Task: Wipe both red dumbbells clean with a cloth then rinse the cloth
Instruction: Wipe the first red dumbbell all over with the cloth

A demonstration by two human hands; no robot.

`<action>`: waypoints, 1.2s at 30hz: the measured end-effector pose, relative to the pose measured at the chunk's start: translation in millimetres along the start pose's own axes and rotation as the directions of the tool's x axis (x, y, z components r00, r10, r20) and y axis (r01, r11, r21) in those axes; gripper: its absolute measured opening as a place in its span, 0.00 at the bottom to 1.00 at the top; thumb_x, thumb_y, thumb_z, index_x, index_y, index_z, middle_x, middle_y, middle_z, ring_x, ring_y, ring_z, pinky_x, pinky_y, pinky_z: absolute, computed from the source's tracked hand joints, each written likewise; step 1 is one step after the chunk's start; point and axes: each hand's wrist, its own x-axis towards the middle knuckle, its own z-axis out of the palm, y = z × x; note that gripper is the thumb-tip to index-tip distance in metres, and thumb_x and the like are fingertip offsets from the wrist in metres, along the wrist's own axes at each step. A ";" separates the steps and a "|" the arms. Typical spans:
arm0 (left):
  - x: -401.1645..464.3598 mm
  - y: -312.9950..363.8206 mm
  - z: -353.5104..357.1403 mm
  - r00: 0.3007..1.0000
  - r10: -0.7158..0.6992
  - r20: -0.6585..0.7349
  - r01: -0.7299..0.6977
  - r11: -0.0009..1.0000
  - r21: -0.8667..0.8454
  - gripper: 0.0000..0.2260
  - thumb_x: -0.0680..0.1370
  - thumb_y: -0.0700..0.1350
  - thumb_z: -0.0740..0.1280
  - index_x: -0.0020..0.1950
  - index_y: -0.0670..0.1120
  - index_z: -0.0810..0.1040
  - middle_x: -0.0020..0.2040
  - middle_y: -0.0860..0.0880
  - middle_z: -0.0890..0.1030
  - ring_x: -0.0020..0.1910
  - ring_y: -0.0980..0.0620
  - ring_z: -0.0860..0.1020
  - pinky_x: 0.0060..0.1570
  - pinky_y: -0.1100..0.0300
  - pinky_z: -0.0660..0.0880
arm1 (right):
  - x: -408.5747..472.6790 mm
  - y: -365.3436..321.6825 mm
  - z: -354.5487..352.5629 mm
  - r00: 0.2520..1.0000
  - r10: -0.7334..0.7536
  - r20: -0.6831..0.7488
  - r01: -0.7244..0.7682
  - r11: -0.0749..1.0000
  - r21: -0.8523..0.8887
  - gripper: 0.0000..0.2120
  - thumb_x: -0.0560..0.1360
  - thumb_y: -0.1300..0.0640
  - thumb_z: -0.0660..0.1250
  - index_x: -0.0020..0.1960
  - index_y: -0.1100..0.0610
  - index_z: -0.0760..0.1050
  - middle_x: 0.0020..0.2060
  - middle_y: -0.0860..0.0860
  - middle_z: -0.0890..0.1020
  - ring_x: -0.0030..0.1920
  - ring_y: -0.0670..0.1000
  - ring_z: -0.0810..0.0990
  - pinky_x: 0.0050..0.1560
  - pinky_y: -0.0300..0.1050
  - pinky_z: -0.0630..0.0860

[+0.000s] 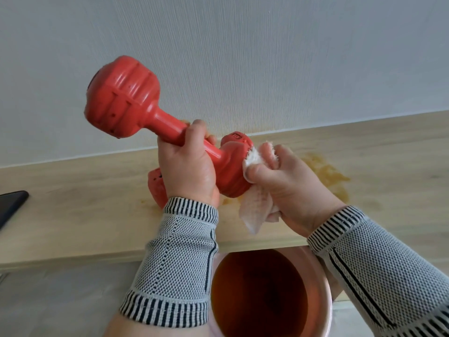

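Two red dumbbells: one [136, 110] raised over the bench [73, 210], gripped at its handle by the left hand [188, 166]; the second [157, 188] lies on the bench behind that hand, mostly hidden. One white cloth [257, 205], bunched in the right hand [286, 181], presses against the raised dumbbell's near head. One bucket [325, 300] of brownish water stands near, below the bench edge; a brown stain [328, 173] marks the bench right, a dark phone [12, 203] far left.

Left hand [188, 166] grips raised; right hand [281, 176] pinches, fingers curled.
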 end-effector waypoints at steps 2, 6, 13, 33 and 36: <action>0.0 -0.7 -1.3 0.999 -0.036 -0.013 0.036 0.999 -0.024 0.07 0.76 0.34 0.66 0.41 0.44 0.71 0.28 0.53 0.75 0.29 0.54 0.75 0.34 0.59 0.74 | -0.2 0.4 2.5 0.999 -0.015 -0.043 0.013 0.999 -0.044 0.16 0.66 0.57 0.71 0.49 0.58 0.67 0.32 0.53 0.74 0.23 0.48 0.73 0.26 0.42 0.67; -1.9 -2.2 -2.4 0.997 -0.074 0.034 0.076 0.996 -0.044 0.11 0.75 0.33 0.65 0.37 0.45 0.71 0.27 0.51 0.74 0.29 0.52 0.74 0.35 0.58 0.74 | 1.4 -2.0 -1.5 0.995 0.057 -0.087 -0.060 0.998 -0.033 0.06 0.72 0.57 0.68 0.46 0.57 0.71 0.27 0.48 0.75 0.22 0.48 0.75 0.27 0.47 0.73; -3.3 -1.0 0.0 0.994 -0.050 0.093 0.054 0.998 -0.038 0.10 0.75 0.32 0.65 0.39 0.45 0.70 0.28 0.51 0.74 0.29 0.52 0.74 0.34 0.59 0.74 | 1.5 -9.1 -8.3 0.987 0.160 0.025 -0.162 0.984 0.074 0.07 0.78 0.56 0.62 0.49 0.60 0.72 0.25 0.51 0.75 0.20 0.49 0.75 0.23 0.41 0.71; 7.2 3.0 -6.3 0.954 -0.295 -0.044 0.282 0.940 -0.191 0.11 0.76 0.37 0.66 0.34 0.45 0.71 0.29 0.51 0.72 0.28 0.55 0.74 0.43 0.53 0.77 | 0.3 0.7 -4.9 0.996 -0.082 0.021 0.082 0.996 -0.042 0.18 0.64 0.56 0.70 0.53 0.54 0.73 0.36 0.51 0.78 0.30 0.50 0.77 0.28 0.46 0.72; 1.8 0.5 -4.0 0.949 -0.316 -0.015 0.307 0.932 -0.191 0.12 0.76 0.36 0.65 0.34 0.44 0.71 0.28 0.50 0.72 0.27 0.54 0.74 0.35 0.58 0.75 | 5.6 -0.5 -6.9 0.999 -0.015 -0.048 0.016 1.000 0.022 0.14 0.69 0.54 0.70 0.53 0.58 0.76 0.38 0.53 0.81 0.34 0.54 0.81 0.33 0.55 0.76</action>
